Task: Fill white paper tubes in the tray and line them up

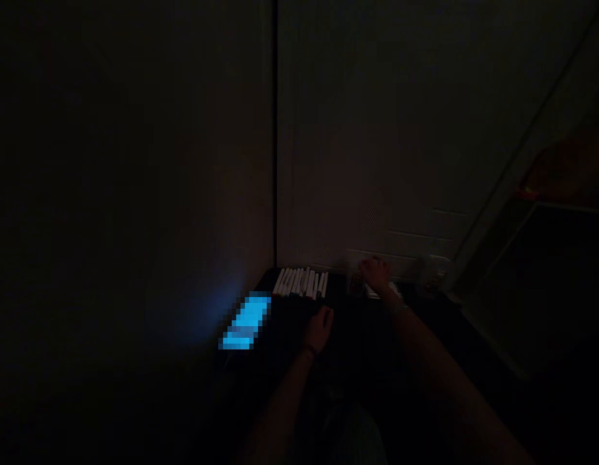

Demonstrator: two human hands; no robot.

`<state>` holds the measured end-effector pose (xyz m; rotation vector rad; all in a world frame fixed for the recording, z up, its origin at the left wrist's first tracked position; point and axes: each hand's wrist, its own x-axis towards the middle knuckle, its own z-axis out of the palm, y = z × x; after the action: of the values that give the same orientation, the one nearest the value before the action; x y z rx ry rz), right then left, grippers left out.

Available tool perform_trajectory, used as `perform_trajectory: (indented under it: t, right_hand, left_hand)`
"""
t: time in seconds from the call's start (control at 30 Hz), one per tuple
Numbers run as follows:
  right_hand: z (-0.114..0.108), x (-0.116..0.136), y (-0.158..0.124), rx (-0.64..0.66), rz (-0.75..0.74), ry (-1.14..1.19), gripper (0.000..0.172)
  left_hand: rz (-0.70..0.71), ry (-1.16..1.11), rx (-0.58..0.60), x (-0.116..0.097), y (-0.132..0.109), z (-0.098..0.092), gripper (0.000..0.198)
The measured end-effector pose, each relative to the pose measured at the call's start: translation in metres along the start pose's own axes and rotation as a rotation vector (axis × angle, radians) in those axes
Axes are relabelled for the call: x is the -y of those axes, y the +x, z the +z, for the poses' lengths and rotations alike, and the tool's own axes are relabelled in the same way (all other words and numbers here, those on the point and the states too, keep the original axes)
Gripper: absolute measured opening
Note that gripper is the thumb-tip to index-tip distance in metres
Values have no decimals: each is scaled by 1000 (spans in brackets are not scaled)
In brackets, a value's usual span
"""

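The scene is very dark. My left hand (319,328) rests low over the dark tabletop (350,332), in front of a row of several white-barrelled markers (299,283). Its fingers look loosely bent and apart, with nothing visible in them. Farther forward, my right hand (375,274) reaches to the right side of a small clear container (356,281). Its fingers are bent beside the container's rim; anything between them is lost in the dark. Partly under that hand and wrist lies a flat white item (377,292), its kind unclear.
A glowing blue screen (248,321), blurred into blocks, lies at the table's left edge by the wall. Another clear container (433,276) with indistinct contents stands at the right. A pale wall (367,161) rises behind the table. An orange shape (565,165) is faint at far right.
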<state>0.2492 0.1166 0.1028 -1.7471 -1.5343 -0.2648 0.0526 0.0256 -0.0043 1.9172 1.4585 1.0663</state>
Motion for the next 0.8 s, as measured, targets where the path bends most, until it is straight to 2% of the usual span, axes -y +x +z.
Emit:
perform_trajectory:
  t: [0.17,0.23,0.3,0.37,0.47,0.57,0.8]
  right_hand:
    - [-7,14,-31,-209,-86,87,42]
    - [-2,22,-54,-127,-198,151,40]
    - [7,30,-78,34,-305,197,36]
    - [20,37,-100,166,-305,215,34]
    - [40,45,-122,253,-243,183,39]
    - [53,51,-131,308,-226,84,45]
    - [62,58,-118,416,-440,110,45]
  left_hand:
    - [-23,-40,-50,-3,1,0,32]
    - [-49,-65,-99,-4,1,-2,32]
    - [-67,-87,-163,-3,2,-3,32]
    - [-84,-86,-215,-1,3,-4,34]
    - [-96,-79,-242,5,4,-3,39]
    - [-63,-108,-241,8,5,-1,43]
    - [-46,-54,-196,8,5,3,53]
